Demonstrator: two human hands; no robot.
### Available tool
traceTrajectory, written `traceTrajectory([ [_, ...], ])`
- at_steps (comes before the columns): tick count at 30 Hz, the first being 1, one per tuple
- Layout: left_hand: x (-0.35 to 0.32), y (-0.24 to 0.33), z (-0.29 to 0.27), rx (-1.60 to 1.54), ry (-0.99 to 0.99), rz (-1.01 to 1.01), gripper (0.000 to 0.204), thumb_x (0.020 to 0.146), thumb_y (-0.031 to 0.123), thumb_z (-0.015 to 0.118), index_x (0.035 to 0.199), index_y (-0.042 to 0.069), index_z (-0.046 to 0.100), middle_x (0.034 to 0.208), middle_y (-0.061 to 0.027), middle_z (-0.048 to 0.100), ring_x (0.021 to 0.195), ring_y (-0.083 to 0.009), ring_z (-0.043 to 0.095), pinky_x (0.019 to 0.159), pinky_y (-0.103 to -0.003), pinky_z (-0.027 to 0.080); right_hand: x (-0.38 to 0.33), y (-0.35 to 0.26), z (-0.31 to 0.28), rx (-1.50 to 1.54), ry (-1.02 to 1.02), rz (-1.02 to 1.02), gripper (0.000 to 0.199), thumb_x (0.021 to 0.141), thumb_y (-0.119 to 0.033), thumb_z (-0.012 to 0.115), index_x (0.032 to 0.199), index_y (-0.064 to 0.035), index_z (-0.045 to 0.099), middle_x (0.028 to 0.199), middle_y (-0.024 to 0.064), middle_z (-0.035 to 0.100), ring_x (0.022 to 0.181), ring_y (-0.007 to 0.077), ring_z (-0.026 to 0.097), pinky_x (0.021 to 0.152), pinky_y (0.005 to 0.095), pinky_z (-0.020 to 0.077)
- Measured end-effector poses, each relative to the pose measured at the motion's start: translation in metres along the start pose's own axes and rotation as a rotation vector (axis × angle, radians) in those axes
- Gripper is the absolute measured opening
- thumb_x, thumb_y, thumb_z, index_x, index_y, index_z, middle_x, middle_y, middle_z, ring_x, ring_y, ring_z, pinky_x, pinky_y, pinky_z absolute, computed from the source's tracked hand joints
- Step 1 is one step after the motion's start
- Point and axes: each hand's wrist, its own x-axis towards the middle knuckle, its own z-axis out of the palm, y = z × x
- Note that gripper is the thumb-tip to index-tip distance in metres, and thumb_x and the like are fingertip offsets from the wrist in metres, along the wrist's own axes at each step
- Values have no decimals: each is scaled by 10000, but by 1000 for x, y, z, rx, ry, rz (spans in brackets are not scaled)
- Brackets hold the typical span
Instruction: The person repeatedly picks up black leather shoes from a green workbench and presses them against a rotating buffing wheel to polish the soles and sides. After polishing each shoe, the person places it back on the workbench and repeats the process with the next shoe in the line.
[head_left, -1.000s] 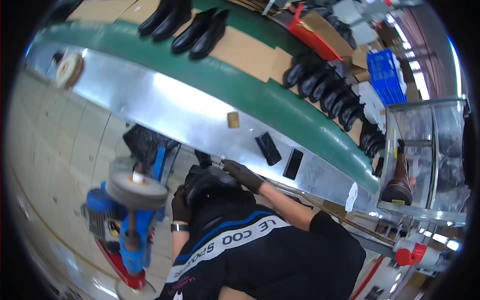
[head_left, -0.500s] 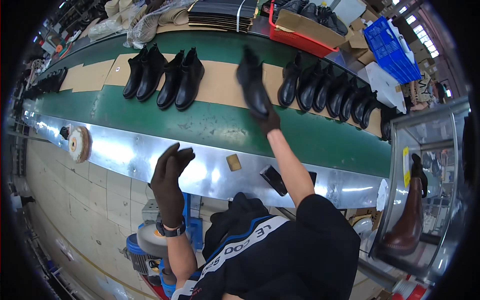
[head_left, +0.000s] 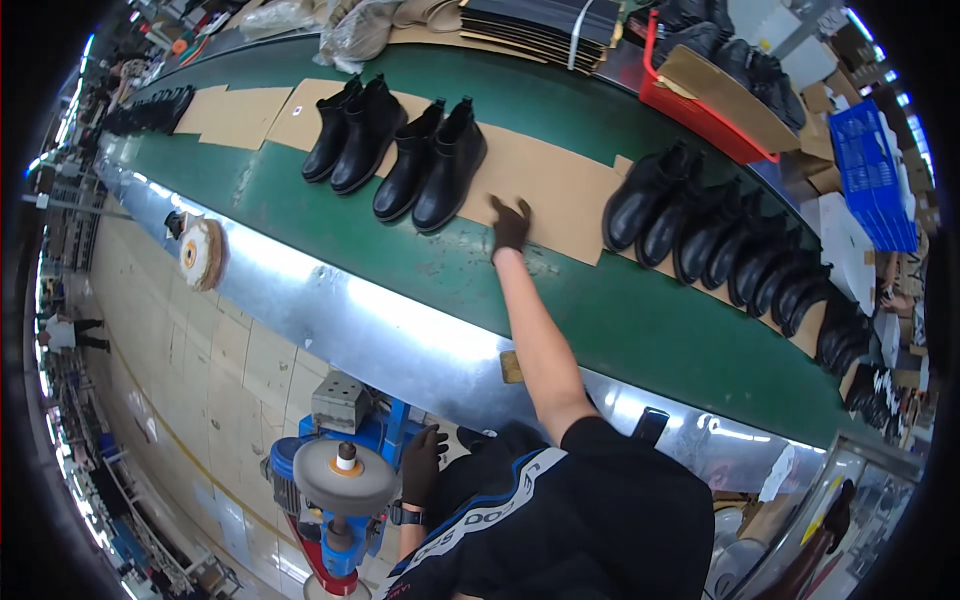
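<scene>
My right hand (head_left: 511, 225), in a dark glove, reaches over the cardboard strip on the green bench. Its fingers are spread and hold nothing. Just left of it stands a black ankle boot (head_left: 449, 172), the nearest of two pairs set side by side, toes toward me. To the right is a close row of several black boots (head_left: 640, 195), also upright on cardboard. Low beside my body, my left hand (head_left: 423, 465), gloved too, hangs near the polishing machine (head_left: 345, 478) with its fingers apart and nothing visible in it.
On the bench's metal edge (head_left: 400, 325) lie a tan block (head_left: 512, 367), a dark phone-like object (head_left: 651, 427) and a white buffing wheel (head_left: 201, 254). Toward the back are a red crate (head_left: 690, 115), stacked dark sheets (head_left: 540, 30) and a blue crate (head_left: 870, 175). A glass cabinet (head_left: 870, 455) stands at right.
My right hand has let go of the black boot it held and moved toward the left pairs. My left hand has dropped from the bench edge to beside the machine. The view has shifted.
</scene>
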Motion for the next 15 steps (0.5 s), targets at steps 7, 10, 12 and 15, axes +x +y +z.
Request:
traceTrajectory([
  [7, -10, 3, -19, -41, 171, 113, 367, 988, 231, 443, 1252, -3, 545, 1073, -135, 684, 923, -191, 676, 705, -281, 491, -9, -66, 155, -995, 191, 93, 1157, 475, -537, 847, 1406, -93, 322, 1289, 230, 517, 1192, 380, 518, 997, 448, 443],
  [10, -21, 2, -26, -184, 224, 58, 369, 998, 230, 436, 1253, -16, 538, 1093, -144, 673, 932, -205, 677, 739, -286, 509, 8, -61, 134, -656, 139, -14, 1043, 524, -438, 826, 1371, -27, 376, 1203, 206, 574, 1100, 349, 573, 961, 424, 460],
  [12, -19, 5, -27, -290, 193, 91, 372, 1005, 229, 431, 1257, -25, 532, 1099, -149, 668, 931, -213, 677, 762, -288, 518, 15, -64, 96, -180, -106, -58, 888, 591, -383, 798, 1312, 2, 451, 1133, 164, 612, 1030, 312, 601, 940, 405, 470],
  [15, -27, 5, -36, -373, 221, 161, 366, 1009, 217, 438, 1268, -27, 526, 1081, -143, 667, 966, -211, 666, 787, -281, 525, -99, -93, 45, 187, -584, 163, 508, 753, -289, 658, 1117, 60, 595, 1073, 137, 637, 1001, 236, 620, 920, 350, 485],
])
